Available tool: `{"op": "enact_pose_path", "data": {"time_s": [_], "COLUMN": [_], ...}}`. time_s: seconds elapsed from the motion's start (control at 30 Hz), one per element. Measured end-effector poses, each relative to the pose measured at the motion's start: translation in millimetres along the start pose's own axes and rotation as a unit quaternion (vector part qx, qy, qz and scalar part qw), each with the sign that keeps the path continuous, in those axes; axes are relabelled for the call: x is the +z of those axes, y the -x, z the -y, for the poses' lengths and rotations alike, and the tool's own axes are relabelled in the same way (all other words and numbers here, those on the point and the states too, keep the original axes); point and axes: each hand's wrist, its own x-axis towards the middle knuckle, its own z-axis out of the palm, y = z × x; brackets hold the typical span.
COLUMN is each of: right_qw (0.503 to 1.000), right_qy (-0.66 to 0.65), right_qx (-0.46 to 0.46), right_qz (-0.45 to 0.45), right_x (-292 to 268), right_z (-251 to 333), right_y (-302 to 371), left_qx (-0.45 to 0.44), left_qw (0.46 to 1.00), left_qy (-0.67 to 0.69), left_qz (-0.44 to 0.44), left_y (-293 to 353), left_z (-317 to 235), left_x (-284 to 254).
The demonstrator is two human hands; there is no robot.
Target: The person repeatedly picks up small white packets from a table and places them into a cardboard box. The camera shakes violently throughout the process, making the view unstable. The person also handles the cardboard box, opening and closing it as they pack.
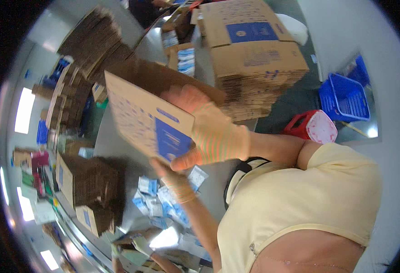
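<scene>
A brown cardboard box (pixel 136 119) with a blue printed panel is tilted above the metal table (pixel 111 136). My right hand (pixel 213 132), in an orange-and-green striped knit glove, grips it with the thumb on the printed face and the fingers over the top edge. Under its lower corner, my left hand (pixel 175 182) in a similar glove holds the box; some of those fingers are hidden behind the cardboard. Just below lies a loose pile of small blue-and-white packets (pixel 163 200).
A tall stack of flattened cartons (pixel 254 68) stands beyond my right arm. More cardboard stacks (pixel 86 182) line the left. Packets fill an open carton (pixel 186 59) at the back. A blue basket (pixel 345 98) and red container (pixel 311 127) sit at right. A co-worker's gloved hands (pixel 140 245) handle cardboard below.
</scene>
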Motion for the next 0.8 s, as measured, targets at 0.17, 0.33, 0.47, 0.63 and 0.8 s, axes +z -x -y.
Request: {"op": "enact_pose_path", "data": {"time_s": [0.17, 0.33, 0.47, 0.63, 0.8], "right_qw": [0.952, 0.838, 0.795, 0.798, 0.799], "right_qy": [-0.031, -0.043, -0.029, -0.022, -0.115], "right_qx": [-0.224, -0.343, -0.411, -0.424, -0.36], "right_qz": [0.208, 0.423, 0.445, 0.428, 0.468], "right_x": [85.3, 77.7, 112.0, 196.6, 186.3], "right_z": [-54.2, -144.1, -162.4, -126.9, -118.5], "right_y": [40.3, 105.1, 138.3, 141.5, 121.9], "left_qx": [-0.095, -0.247, -0.081, 0.131, 0.217], "left_qw": [0.994, 0.953, 0.946, 0.813, 0.599], "left_qy": [0.001, -0.022, -0.047, -0.472, -0.767], "left_qz": [0.048, -0.173, -0.309, -0.315, -0.073], "left_y": [52.6, 137.0, 153.0, 100.5, 75.2], "left_z": [157.1, 191.2, 167.7, 128.8, 97.3], "left_x": [-91.0, -181.7, -167.5, -178.4, -170.3]}}
